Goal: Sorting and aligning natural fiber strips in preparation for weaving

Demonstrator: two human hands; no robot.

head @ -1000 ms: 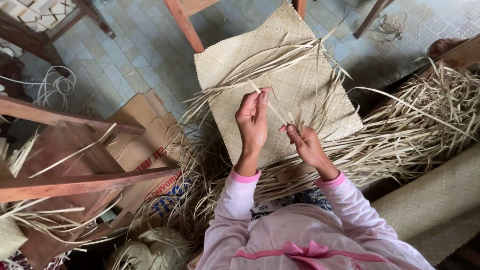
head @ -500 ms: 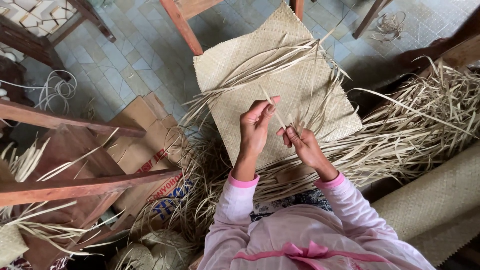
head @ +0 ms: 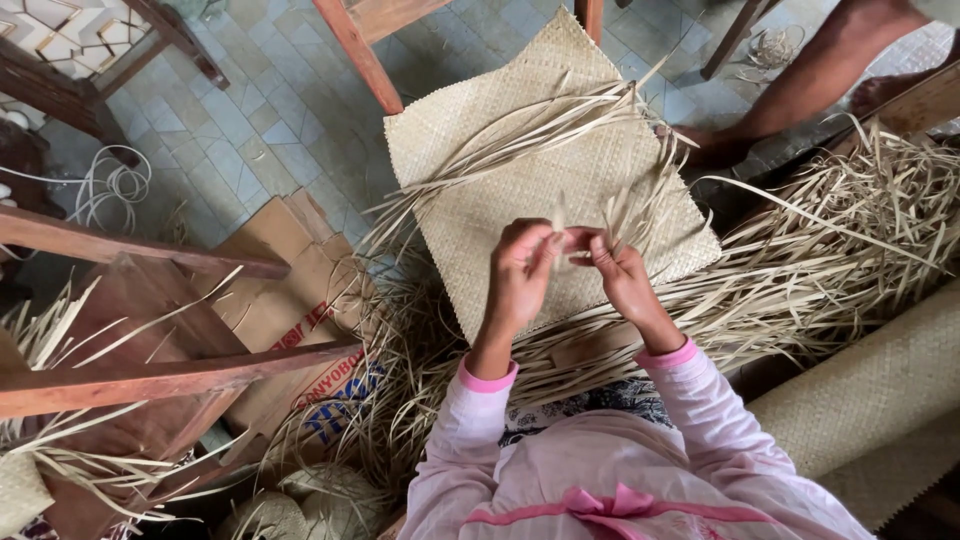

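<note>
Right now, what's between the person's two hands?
In the head view, thin pale straw strips stand between the left hand and the right hand, pinched by the fingers of both. The woven mat lies underneath.

One flattened brown cardboard box (head: 300,300) lies on the tiled floor, left of the woven work, under a wooden rail; red and blue print on its face.

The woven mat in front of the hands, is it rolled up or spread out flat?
Spread out flat. The woven mat shows its whole square face on the tiled floor, with loose straw strips lying across it.
</note>
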